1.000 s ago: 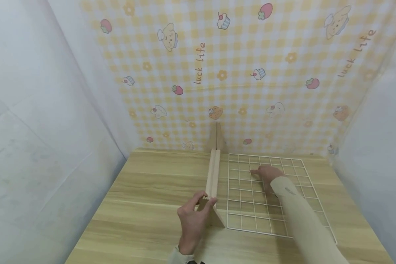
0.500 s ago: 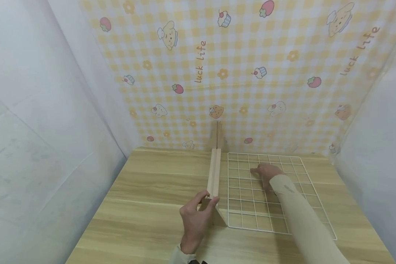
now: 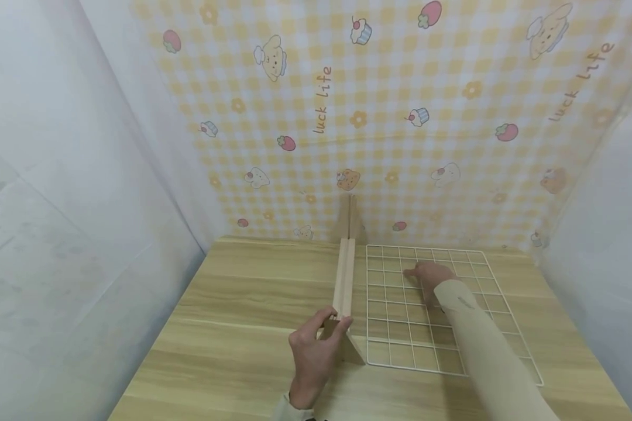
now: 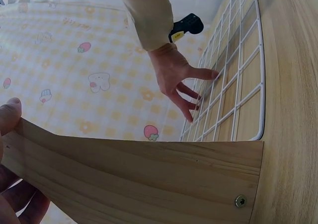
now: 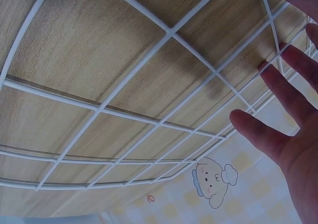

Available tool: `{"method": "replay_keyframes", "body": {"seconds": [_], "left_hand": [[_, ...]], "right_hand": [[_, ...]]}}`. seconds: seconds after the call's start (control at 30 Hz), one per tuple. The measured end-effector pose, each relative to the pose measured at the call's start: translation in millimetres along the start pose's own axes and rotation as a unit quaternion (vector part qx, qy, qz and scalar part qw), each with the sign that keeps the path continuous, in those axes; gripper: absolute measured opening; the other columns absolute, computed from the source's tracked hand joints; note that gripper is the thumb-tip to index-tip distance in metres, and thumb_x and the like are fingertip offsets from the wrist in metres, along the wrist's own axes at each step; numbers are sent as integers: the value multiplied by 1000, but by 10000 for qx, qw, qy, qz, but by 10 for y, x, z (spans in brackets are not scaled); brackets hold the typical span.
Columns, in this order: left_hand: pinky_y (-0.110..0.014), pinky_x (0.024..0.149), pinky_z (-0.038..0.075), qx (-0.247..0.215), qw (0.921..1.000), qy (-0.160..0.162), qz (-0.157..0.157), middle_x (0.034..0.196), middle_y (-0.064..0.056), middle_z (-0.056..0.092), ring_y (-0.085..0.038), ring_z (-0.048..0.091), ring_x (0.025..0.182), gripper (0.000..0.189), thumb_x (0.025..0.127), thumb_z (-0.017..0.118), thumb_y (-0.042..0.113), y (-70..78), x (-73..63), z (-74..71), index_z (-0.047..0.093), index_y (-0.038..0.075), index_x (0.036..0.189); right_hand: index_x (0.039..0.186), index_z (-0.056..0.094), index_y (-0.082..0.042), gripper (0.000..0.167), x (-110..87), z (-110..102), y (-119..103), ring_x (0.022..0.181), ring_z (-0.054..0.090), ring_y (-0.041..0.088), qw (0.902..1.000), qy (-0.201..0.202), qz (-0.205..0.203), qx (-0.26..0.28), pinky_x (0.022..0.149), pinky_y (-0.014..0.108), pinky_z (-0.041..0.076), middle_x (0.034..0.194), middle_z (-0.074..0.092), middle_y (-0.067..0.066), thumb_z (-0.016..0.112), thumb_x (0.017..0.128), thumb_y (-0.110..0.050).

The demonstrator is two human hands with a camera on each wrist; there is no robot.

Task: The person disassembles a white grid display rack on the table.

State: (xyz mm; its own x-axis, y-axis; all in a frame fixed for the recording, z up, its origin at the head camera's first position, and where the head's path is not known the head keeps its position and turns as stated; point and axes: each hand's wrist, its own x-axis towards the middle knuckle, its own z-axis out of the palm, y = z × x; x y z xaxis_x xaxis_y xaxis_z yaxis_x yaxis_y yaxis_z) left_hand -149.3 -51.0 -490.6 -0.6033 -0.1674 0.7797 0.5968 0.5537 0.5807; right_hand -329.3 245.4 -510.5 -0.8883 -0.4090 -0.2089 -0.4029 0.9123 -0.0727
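Observation:
A light wooden stand (image 3: 343, 280) runs front to back on the table, with a long grooved bar between its end boards. My left hand (image 3: 313, 354) grips the top of the near end board (image 4: 149, 177) between thumb and fingers. A bolt head (image 4: 240, 200) shows low on that board. To the right, a white wire grid panel (image 3: 395, 321) lies flat on the wood-grain table. My right hand (image 3: 429, 278) is over the panel, its fingers spread, fingertips (image 5: 242, 120) right at the wires.
The table (image 3: 232, 304) has a pale wood-grain top. Behind it hangs a yellow checked cloth (image 3: 316, 117) with cartoon prints. White sheets (image 3: 84, 204) close off the left and right sides. The far end of the stand is against the cloth.
Both hands keep their places on the stand and over the grid panel. Only the head view has shifted slightly.

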Motion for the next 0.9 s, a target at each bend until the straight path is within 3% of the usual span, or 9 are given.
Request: {"method": "replay_keyframes", "body": {"seconds": [0.33,0.53,0.7,0.8,0.9], "left_hand": [[-19,67,59,67,9999,-38,-65,85,-8,79,-17,76,73,19,80,85,21,15,2,-14,74,9,90],[-18,65,58,102,9997,-78,187,83,-8,79,-16,74,69,19,82,84,23,-1,19,-13,73,9,90],[-19,66,58,26,9979,-483,425,81,-7,77,-14,72,68,15,90,76,21,-76,59,-90,72,7,90],[-22,70,58,-335,9933,-1107,-27,85,-3,77,-11,72,75,8,96,65,13,-137,102,-183,72,9,94],[-26,75,58,-535,9808,-1729,-726,90,1,77,-8,70,83,18,101,55,12,-229,188,-277,73,13,97]], "right_hand": [[139,59,-16,94,-50,26,-3,117,62,43,9998,131,13,128,92,56,56,133,62,19,91,53,2],[139,59,-17,92,-77,67,-10,115,63,40,9995,237,131,160,92,55,56,134,62,17,91,55,2],[143,54,-13,86,-77,58,-56,126,56,46,9967,-28,176,795,100,60,50,143,57,22,84,64,3],[147,47,-4,80,-89,34,-75,134,48,50,9915,-159,61,1291,108,63,42,147,51,27,81,75,-5],[148,41,4,73,-120,4,-91,138,43,52,9845,-25,-63,1754,113,64,36,149,47,31,75,87,-17]]}}
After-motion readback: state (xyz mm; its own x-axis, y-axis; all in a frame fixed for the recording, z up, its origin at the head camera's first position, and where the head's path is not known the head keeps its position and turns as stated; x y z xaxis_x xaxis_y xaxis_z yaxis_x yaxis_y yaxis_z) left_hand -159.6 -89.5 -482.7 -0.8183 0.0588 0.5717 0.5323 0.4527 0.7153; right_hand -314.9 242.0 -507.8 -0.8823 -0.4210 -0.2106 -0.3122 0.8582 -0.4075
